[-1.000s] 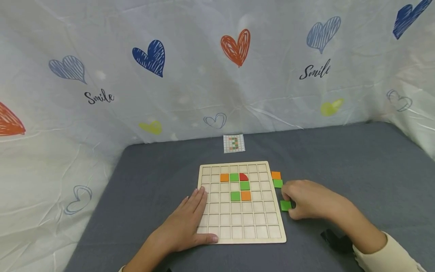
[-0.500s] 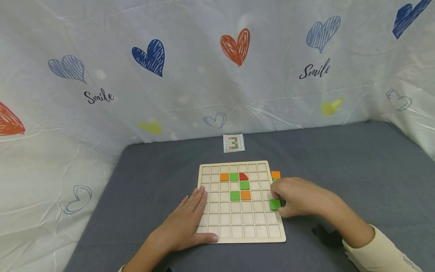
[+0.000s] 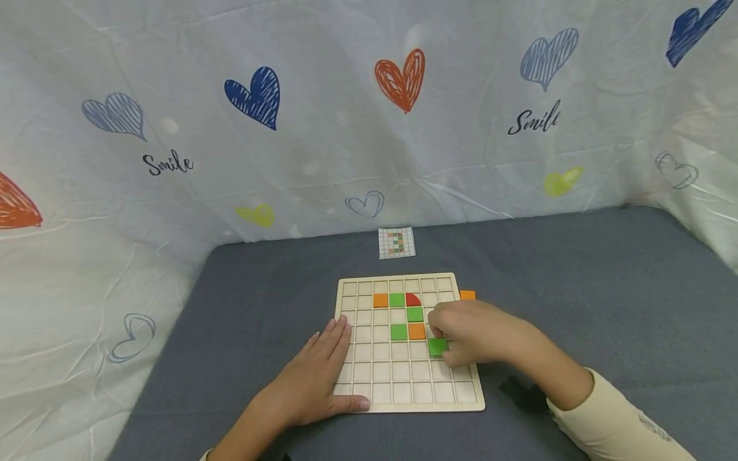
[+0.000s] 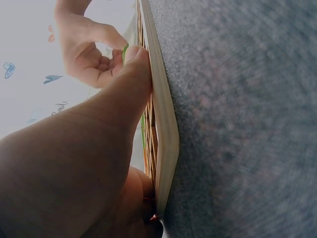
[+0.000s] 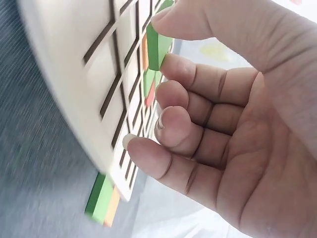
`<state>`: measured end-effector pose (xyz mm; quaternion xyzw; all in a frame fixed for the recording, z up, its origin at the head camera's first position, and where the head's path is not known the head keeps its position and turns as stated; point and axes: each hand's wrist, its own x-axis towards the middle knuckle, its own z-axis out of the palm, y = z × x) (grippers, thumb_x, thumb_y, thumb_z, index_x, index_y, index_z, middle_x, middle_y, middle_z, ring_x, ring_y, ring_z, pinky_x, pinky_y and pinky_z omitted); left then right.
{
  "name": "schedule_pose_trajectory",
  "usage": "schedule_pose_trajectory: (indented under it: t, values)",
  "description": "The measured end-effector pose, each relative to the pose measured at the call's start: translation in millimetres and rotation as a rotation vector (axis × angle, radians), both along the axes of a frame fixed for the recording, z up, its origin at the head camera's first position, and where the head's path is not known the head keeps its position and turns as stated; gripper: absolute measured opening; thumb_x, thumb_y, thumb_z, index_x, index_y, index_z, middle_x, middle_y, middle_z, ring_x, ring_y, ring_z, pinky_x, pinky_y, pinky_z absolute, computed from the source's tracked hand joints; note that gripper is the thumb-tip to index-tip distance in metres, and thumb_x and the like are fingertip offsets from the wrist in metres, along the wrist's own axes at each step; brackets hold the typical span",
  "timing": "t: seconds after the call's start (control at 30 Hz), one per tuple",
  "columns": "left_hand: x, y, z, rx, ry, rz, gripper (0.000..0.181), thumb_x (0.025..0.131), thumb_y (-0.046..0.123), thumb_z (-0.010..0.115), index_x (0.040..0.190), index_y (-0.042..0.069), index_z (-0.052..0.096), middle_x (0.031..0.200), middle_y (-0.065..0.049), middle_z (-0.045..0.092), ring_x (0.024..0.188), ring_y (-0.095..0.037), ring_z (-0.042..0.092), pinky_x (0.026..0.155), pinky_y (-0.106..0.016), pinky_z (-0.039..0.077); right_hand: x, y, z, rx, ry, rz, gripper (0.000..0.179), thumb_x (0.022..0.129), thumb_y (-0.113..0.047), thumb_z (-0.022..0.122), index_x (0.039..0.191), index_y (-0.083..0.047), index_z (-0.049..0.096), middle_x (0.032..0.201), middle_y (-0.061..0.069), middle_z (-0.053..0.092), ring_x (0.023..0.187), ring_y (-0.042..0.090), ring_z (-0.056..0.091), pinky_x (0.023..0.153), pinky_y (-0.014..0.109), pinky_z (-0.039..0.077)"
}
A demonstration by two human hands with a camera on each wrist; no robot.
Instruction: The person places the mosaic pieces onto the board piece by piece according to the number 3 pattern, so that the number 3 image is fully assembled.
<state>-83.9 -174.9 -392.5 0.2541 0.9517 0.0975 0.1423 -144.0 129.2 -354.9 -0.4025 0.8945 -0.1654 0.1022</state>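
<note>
A wooden grid board lies on the table in the head view. My left hand rests flat along its left edge, thumb on the near left corner. Between thumb and fingers, my right hand pinches a green square tile over the board's right half. The right wrist view shows that green tile tilted above the grid. Set in the board are an orange tile, a green tile, a red rounded tile, and more green and orange squares below them.
A small pattern card lies behind the board on the grey cloth. Past the board's right edge sits a loose orange tile, and a green tile beside it shows in the right wrist view. A printed curtain hangs behind the table.
My right hand has carried the green tile leftward, from the cloth beside the board to above its right half. My left hand has stayed in place.
</note>
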Motion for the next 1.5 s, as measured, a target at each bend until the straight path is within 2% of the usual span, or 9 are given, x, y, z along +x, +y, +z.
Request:
schedule_pose_trajectory:
  t: [0.27, 0.53, 1.1, 1.5]
  values:
    - [0.7, -0.2, 0.2, 0.013, -0.003, -0.006, 0.118, 0.083, 0.083, 0.049, 0.159, 0.000, 0.016, 0.167, -0.014, 0.006, 0.152, -0.028, 0.004, 0.117, -0.054, 0.019, 1.3, -21.5, 0.0, 0.043, 0.040, -0.004, 0.032, 0.065, -0.001, 0.066, 0.063, -0.018, 0.039, 0.066, -0.008, 0.026, 0.060, 0.008, 0.023, 0.052, 0.026, 0.019]
    - [0.8, -0.5, -1.7, 0.009, 0.007, -0.011, 0.118, 0.083, 0.084, 0.047, 0.160, 0.000, 0.015, 0.167, -0.014, 0.006, 0.152, -0.028, 0.004, 0.117, -0.053, 0.019, 1.7, -34.0, -0.5, 0.086, 0.023, -0.016, 0.032, 0.066, -0.002, 0.069, 0.062, -0.018, 0.042, 0.065, -0.007, 0.028, 0.058, 0.009, 0.024, 0.051, 0.028, 0.020]
    - [0.9, -1.1, 0.0, 0.020, -0.001, -0.005, 0.117, 0.083, 0.083, 0.048, 0.160, 0.000, 0.015, 0.167, -0.014, 0.006, 0.152, -0.028, 0.003, 0.118, -0.053, 0.018, 2.8, -34.8, -6.6, 0.079, 0.043, -0.027, 0.036, 0.065, -0.003, 0.072, 0.062, -0.019, 0.040, 0.065, -0.008, 0.024, 0.059, 0.009, 0.021, 0.052, 0.028, 0.018]
    - [0.0, -1.8, -0.3, 0.021, 0.002, -0.008, 0.117, 0.084, 0.082, 0.049, 0.159, 0.000, 0.016, 0.167, -0.015, 0.007, 0.152, -0.028, 0.004, 0.117, -0.053, 0.019, 2.8, -32.1, -7.0, 0.072, 0.038, -0.035, 0.032, 0.067, -0.005, 0.073, 0.063, -0.018, 0.044, 0.065, -0.008, 0.027, 0.059, 0.008, 0.024, 0.051, 0.028, 0.019]
